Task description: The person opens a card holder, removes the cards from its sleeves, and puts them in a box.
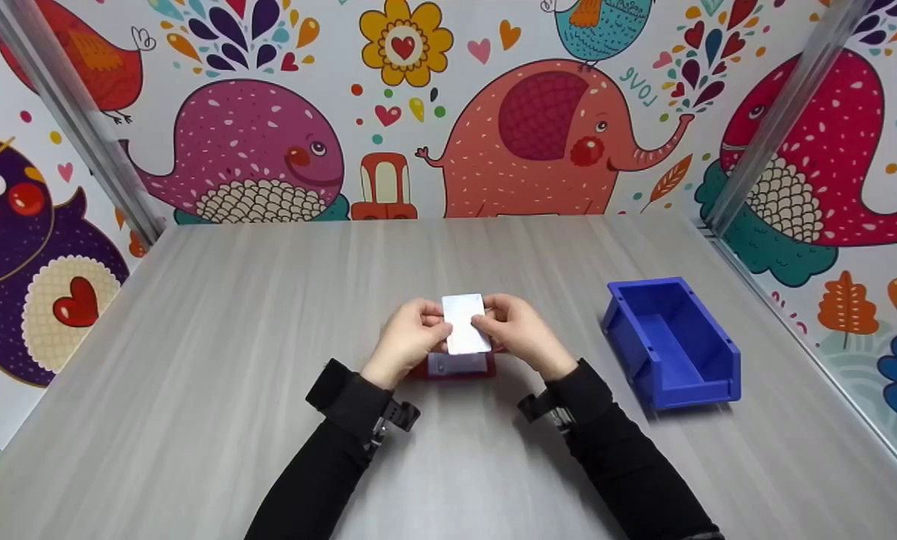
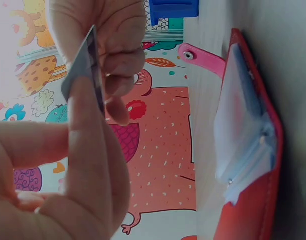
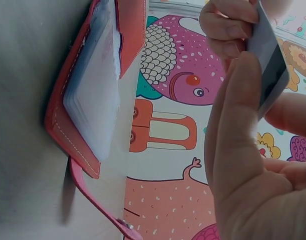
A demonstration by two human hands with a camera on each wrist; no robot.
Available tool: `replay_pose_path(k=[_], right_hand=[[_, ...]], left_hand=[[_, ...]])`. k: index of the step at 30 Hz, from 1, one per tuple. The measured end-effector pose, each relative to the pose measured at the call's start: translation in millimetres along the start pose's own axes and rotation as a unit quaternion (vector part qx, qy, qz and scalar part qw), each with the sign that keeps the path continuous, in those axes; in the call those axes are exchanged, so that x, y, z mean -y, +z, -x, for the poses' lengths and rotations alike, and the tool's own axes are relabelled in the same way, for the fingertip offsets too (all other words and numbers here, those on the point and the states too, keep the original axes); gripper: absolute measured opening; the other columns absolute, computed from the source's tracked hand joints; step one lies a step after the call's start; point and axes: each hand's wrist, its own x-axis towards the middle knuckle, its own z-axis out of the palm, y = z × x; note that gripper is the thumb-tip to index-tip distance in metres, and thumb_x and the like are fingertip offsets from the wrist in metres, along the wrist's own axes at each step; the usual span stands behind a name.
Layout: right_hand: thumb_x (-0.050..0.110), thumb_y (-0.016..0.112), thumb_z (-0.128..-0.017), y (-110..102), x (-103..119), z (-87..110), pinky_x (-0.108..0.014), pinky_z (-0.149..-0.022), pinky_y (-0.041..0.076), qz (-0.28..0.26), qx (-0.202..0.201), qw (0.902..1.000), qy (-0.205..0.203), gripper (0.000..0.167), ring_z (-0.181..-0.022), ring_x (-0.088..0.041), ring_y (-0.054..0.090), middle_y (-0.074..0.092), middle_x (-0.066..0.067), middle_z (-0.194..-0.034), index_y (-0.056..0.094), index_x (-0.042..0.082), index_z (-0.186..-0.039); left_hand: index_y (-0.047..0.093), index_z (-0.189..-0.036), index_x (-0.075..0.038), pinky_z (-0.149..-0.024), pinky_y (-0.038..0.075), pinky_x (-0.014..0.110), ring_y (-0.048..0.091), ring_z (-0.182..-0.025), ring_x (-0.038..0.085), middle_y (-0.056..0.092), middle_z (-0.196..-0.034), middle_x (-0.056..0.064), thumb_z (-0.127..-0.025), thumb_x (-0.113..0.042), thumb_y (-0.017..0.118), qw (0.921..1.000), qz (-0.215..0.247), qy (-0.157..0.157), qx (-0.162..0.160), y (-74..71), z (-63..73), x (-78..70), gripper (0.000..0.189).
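Both hands hold one pale card upright, a white card raised over the table. My left hand pinches its left edge between thumb and fingers, and my right hand pinches the right edge. A dark band shows on the far face of the card in the right wrist view. Beneath the hands lies a red card holder, opened out, partly covered by the hands and card in the head view. Clear plastic sleeves stand up from its inside, and a pink snap strap sticks out from one side.
A blue plastic bin stands on the table to the right of my right hand. The grey wood-grain table runs back to a wall printed with cartoon animals. Metal posts rise at the back corners.
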Motion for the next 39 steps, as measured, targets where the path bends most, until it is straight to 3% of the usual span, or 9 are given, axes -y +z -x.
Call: replay_pose_path(k=[15,22,26,29,33,36,39], right_hand=[[0.003,0.059,-0.095,-1,-2,-0.7,-0.022,-0.054,0.051,-0.018,-0.005,0.9998,-0.005,0.033,-0.063,-0.007,0.059,0.062,-0.004,-0.080,0.054,-0.015,-0.122],[0.003,0.061,-0.094,-7,-4,-0.5,-0.022,-0.048,0.041,0.002,-0.018,0.9996,-0.023,0.029,-0.057,-0.008,0.050,0.056,-0.001,-0.074,0.057,-0.013,-0.117],[0.001,0.061,-0.093,-12,-4,0.6,-0.022,-0.051,0.040,0.006,-0.029,0.9991,-0.030,0.029,-0.059,-0.008,0.049,0.055,0.000,-0.073,0.058,-0.014,-0.117],[0.000,0.060,-0.093,-14,-3,1.6,-0.020,-0.055,0.044,-0.002,-0.029,0.9992,-0.025,0.030,-0.063,-0.007,0.053,0.057,-0.001,-0.076,0.057,-0.015,-0.118],[0.000,0.060,-0.093,-16,-3,2.7,-0.020,-0.058,0.049,-0.012,-0.029,0.9994,-0.015,0.031,-0.067,-0.008,0.056,0.059,-0.002,-0.079,0.056,-0.016,-0.119],[0.000,0.059,-0.094,-18,-4,4.0,-0.020,-0.059,0.051,-0.018,-0.028,0.9994,-0.012,0.031,-0.068,-0.008,0.058,0.060,-0.003,-0.079,0.055,-0.016,-0.120],[-0.001,0.059,-0.094,-21,-4,6.0,-0.021,-0.059,0.052,-0.020,-0.027,0.9993,-0.014,0.031,-0.068,-0.009,0.059,0.060,-0.004,-0.079,0.054,-0.017,-0.120]], left_hand=[[0.055,-0.109,0.016,-0.058,0.054,0.023,0.060,-0.064,0.014,0.065,-0.089,0.018,-0.086,0.009,0.058,0.9999,-0.015,0.003,0.002,2.6,0.8,1.6,0.024],[0.054,-0.110,0.019,-0.058,0.056,0.026,0.060,-0.059,0.013,0.063,-0.086,0.019,-0.086,0.010,0.056,0.9998,0.017,-0.002,-0.013,-6.8,-1.8,1.2,0.025],[0.057,-0.109,0.017,-0.060,0.058,0.031,0.066,-0.062,0.021,0.068,-0.092,0.026,-0.087,0.007,0.058,0.9980,-0.043,0.006,-0.046,-18.0,-3.9,3.5,0.024],[0.061,-0.109,0.013,-0.068,0.058,0.036,0.070,-0.073,0.028,0.070,-0.097,0.025,-0.088,0.000,0.062,0.9865,-0.142,0.016,-0.080,-27.9,-6.2,7.7,0.025],[0.064,-0.107,0.010,-0.082,0.053,0.042,0.068,-0.091,0.034,0.070,-0.099,0.022,-0.087,-0.008,0.066,0.9535,-0.273,0.025,-0.124,-40.3,-11.3,16.5,0.027],[0.065,-0.105,0.011,-0.087,0.050,0.046,0.065,-0.097,0.038,0.069,-0.100,0.024,-0.087,-0.011,0.067,0.9342,-0.327,0.026,-0.141,-47.2,-14.4,23.0,0.028],[0.065,-0.103,0.012,-0.086,0.050,0.048,0.064,-0.097,0.041,0.068,-0.101,0.026,-0.088,-0.013,0.067,0.9263,-0.348,0.019,-0.144,-51.5,-15.8,27.2,0.029]])
